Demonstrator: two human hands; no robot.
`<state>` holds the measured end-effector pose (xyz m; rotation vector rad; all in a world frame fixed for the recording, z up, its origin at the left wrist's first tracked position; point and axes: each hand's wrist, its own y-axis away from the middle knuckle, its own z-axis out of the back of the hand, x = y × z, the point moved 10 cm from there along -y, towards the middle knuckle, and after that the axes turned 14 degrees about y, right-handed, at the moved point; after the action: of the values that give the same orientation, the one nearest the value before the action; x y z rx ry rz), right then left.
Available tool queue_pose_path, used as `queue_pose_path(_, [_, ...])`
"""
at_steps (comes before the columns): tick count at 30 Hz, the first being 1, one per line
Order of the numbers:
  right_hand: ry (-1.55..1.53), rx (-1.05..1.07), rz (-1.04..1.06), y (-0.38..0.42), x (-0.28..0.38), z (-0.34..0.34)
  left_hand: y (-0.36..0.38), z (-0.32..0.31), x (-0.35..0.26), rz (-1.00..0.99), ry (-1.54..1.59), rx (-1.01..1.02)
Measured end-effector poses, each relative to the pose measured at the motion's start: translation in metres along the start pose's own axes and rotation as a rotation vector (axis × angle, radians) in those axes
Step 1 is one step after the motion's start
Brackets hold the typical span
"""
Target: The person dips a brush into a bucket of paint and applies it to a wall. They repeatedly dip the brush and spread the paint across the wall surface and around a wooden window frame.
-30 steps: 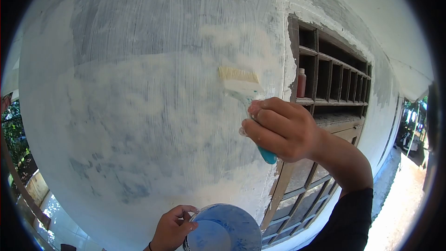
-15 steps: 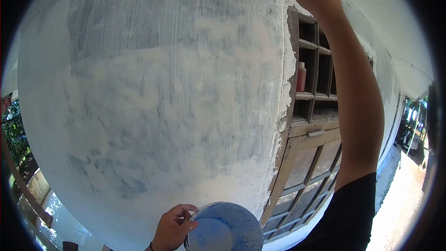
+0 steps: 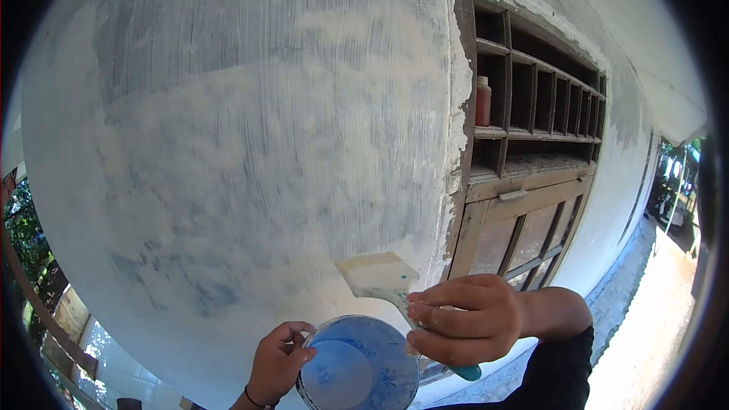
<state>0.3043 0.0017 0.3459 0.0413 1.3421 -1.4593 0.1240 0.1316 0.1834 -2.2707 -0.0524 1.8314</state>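
Observation:
A wide paintbrush (image 3: 377, 273) with pale bristles and a green handle end is in my right hand (image 3: 474, 319), fingers wrapped round its handle. It is held above the right rim of a paint bucket (image 3: 395, 389), bristles pointing up and left. My left hand (image 3: 281, 364) grips the bucket's left rim between thumb and fingers. White paint (image 3: 338, 372) covers part of the bucket's bottom, and blue smears mark its inner wall. Behind them stands a wall (image 3: 266, 159) with streaky white paint over grey.
At the right, a wooden frame (image 3: 459, 220) with open cubbyholes and glass panes is set into the wall. A reddish bottle (image 3: 483, 102) stands in one cubbyhole. Tiled floor (image 3: 114, 357) shows at lower left, and a bright path (image 3: 653, 334) runs along the right.
My right hand has come down from the top of the wall with the paintbrush to beside the bucket. My left hand still holds the bucket, and the view has shifted slightly.

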Motion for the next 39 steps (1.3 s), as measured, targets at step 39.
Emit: queue_pose_path(39, [-0.555,0.497,-0.181,0.08,0.071,-0.121,0.044,0.0,-0.02,-0.536,0.052,-0.007])
